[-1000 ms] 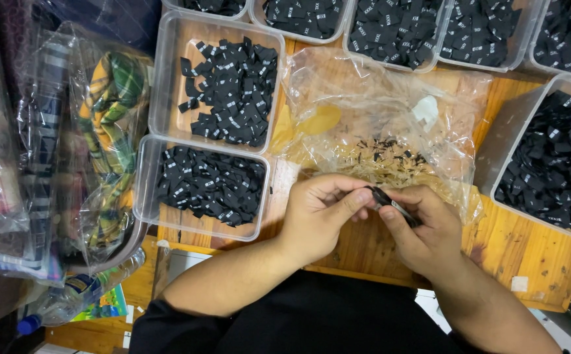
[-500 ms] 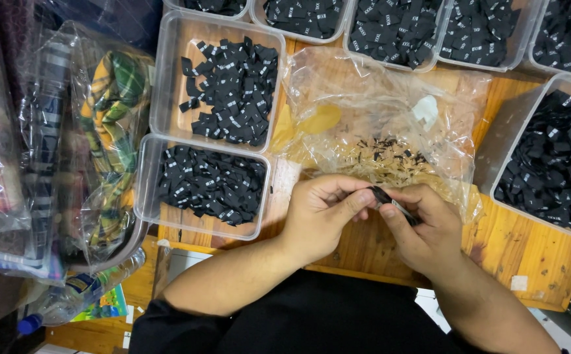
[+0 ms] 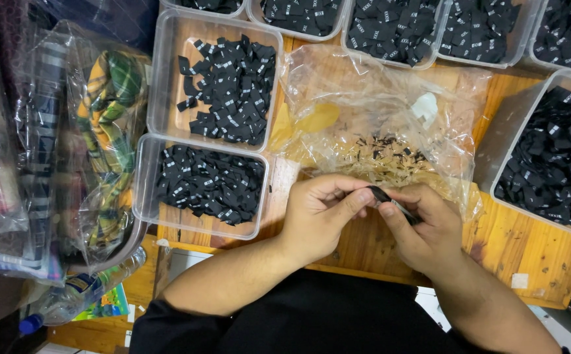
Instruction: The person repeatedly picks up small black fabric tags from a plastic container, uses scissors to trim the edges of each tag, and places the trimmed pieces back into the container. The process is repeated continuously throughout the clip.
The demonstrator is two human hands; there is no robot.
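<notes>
My left hand (image 3: 321,216) and my right hand (image 3: 423,229) meet over the wooden table (image 3: 528,249), close to its front edge. Between the fingertips of both hands is a small black fabric label (image 3: 380,195). My right hand also grips a thin dark metal tool (image 3: 405,211), partly hidden by the fingers. Just behind the hands lies a crumpled clear plastic bag (image 3: 377,111) with small black and pale scraps on it.
Clear plastic tubs of black labels ring the work spot: two on the left (image 3: 223,85) (image 3: 203,187), one on the right (image 3: 548,157), several along the back. Bagged plaid clothing (image 3: 105,137) is stacked at far left. A plastic bottle (image 3: 76,298) lies below it.
</notes>
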